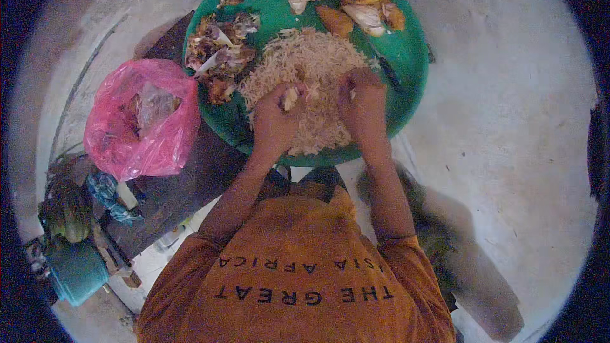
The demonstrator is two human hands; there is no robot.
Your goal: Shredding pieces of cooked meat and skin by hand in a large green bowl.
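A heap of shredded pale meat (pixel 314 52), likely chicken, covers the middle of a round green tray (pixel 414 90). Over the heap's left side, my left hand (pixel 276 119) grips a small pale piece of meat (pixel 289 99) between thumb and fingers. My right hand (pixel 366 97) is at the heap's right side with its fingers curled, and a pale bit of meat (pixel 352 95) shows at them. Close by it lies a knife with a black handle (pixel 390 75). Larger browned meat pieces (pixel 364 14) sit at the tray's far right. Bones and scraps (pixel 224 52) are piled along its left.
An open pink plastic bag (pixel 143 119) with something inside stands left of the tray on a dark surface (pixel 209 171). Nearer me on that side are a blue patterned bundle (pixel 112 195), a ridged green gourd-like object (pixel 71 216) and a teal box-like object (pixel 78 267).
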